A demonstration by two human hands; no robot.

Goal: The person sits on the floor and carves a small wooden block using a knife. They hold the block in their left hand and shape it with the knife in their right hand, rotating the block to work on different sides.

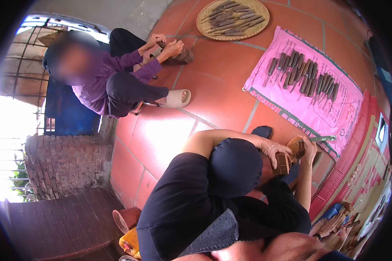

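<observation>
Brown wood makes up the squared block [282, 166], right of centre in the frame, where the person's left hand [274, 150] has hold of it, the fingers partly bent along its top and near side. Close by on the right, the right hand [310, 150] has its fingers curled in beside a rounded tan piece [295, 145]; how firmly they grip it I cannot tell. A pale greenish bar [326, 138] juts out rightward past that hand, and its near end is hidden. A dark knee [235, 167] rises left of the hands. Above them, toward the upper right, a pink sack [287, 98] lies on the red tiled floor [217, 87], bearing rows of dark-handled tools [310, 69]. At the top edge a round woven basket [199, 21] carries more such pieces. In the upper left, a seated co-worker [130, 61] in a purple checked shirt has both hands at a dark item above a brown block-like piece [186, 56]. A red patterned mat [357, 187] runs down the right side, and another person's hands [333, 228] show at lower right, too blurred to tell what they hold.
</observation>
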